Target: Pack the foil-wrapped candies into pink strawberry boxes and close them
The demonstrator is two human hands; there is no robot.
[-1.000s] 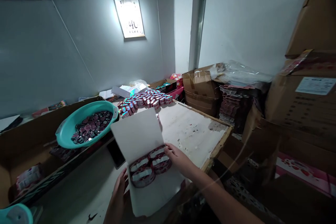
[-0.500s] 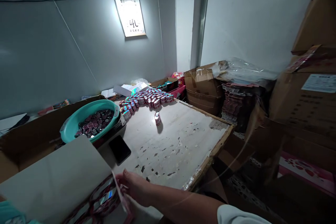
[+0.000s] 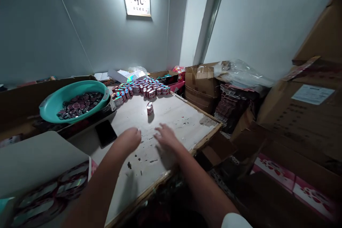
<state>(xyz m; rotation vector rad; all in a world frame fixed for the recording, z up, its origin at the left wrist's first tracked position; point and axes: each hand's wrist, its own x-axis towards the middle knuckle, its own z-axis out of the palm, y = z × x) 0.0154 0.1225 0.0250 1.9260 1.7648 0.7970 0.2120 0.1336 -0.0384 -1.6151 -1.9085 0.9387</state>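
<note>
Both hands hover empty above the scuffed white wooden tabletop [image 3: 184, 115]: the left hand [image 3: 130, 139] loosely curled, the right hand [image 3: 166, 136] with fingers spread and blurred. At twelve o'clock from them a small red-and-silver labelled can [image 3: 150, 108] stands alone, apart from the clustered cans [image 3: 139, 89] behind. A black phone [image 3: 105, 133] lies at nine o'clock.

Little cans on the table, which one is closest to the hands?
The lone can, standing apart in front of the packed cluster by the wall. Both hands hover just short of it.
</note>
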